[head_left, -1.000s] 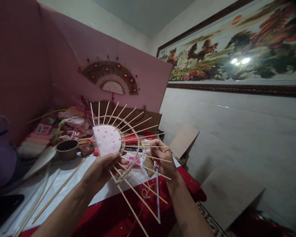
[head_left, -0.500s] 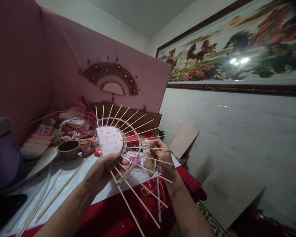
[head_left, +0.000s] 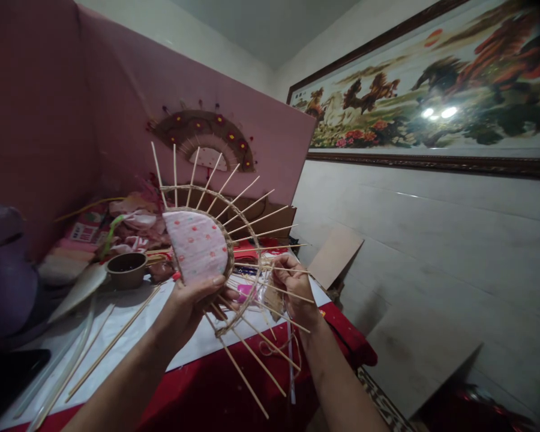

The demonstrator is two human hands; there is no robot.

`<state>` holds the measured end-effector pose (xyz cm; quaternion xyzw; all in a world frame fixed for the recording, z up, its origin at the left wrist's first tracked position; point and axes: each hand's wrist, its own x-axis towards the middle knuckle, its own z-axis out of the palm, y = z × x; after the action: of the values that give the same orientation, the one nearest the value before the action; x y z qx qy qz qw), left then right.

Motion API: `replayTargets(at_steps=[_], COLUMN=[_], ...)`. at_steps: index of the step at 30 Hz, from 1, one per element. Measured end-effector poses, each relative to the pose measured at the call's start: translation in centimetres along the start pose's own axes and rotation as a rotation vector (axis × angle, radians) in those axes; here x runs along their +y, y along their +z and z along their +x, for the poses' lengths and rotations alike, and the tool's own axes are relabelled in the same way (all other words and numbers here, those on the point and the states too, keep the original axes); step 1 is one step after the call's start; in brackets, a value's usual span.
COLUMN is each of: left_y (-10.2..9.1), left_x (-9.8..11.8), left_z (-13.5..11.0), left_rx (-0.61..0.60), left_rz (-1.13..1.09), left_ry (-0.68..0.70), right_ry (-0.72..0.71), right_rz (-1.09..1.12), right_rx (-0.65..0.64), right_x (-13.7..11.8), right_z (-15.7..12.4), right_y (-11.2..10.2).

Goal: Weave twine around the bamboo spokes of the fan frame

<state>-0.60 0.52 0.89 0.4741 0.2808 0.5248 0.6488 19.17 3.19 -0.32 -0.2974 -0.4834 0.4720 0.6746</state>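
A half-round fan frame [head_left: 198, 243] hangs in the air before me, its centre covered in white cloth with small red dots. Thin sticks [head_left: 240, 196] radiate from it, crossed by a ring of twisted twine [head_left: 247, 222]. My left hand [head_left: 202, 300] is closed on the lower edge of the centre, thumb in front and fingers behind. At the frame's right side my right hand [head_left: 292, 285] is pinched at the ring among the sticks. A loose twine end [head_left: 274, 351] loops down below it; the fingertips are partly hidden by sticks.
A finished-looking fan [head_left: 207, 141] hangs on the pink panel [head_left: 130, 90]. On the table are a brown pot [head_left: 126, 273], a cloth pile [head_left: 135, 225], loose sticks [head_left: 112, 345] and a magenta object [head_left: 246, 293]. Cardboard [head_left: 337, 258] leans against the tiled wall at right.
The fan frame has tilted: its upper part has swung up and left and faces me more. My left hand has turned with it, while my right hand stays at nearly the same place.
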Motion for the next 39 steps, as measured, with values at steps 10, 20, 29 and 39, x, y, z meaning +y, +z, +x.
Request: replayTargets(at_steps=[10, 20, 29, 39], left_y=[0.0, 0.0, 0.4, 0.7], left_x=[0.1, 0.2, 0.6, 0.8], left_z=[-0.1, -0.1, -0.6, -1.1], left_rx=[-0.014, -0.019, -0.043, 0.033], left_rz=[-0.002, -0.010, -0.017, 0.027], left_ry=[0.016, 0.024, 0.089, 0.103], right_ry=[0.030, 0.034, 0.011, -0.027], right_rz=[0.003, -0.041, -0.018, 0.003], right_rx=[0.022, 0.038, 0.003, 0.010], right_x=[0.2, 0.5, 0.4, 1.1], right_z=[0.0, -0.1, -0.6, -0.6], right_y=[0.5, 0.5, 0.9, 1.0])
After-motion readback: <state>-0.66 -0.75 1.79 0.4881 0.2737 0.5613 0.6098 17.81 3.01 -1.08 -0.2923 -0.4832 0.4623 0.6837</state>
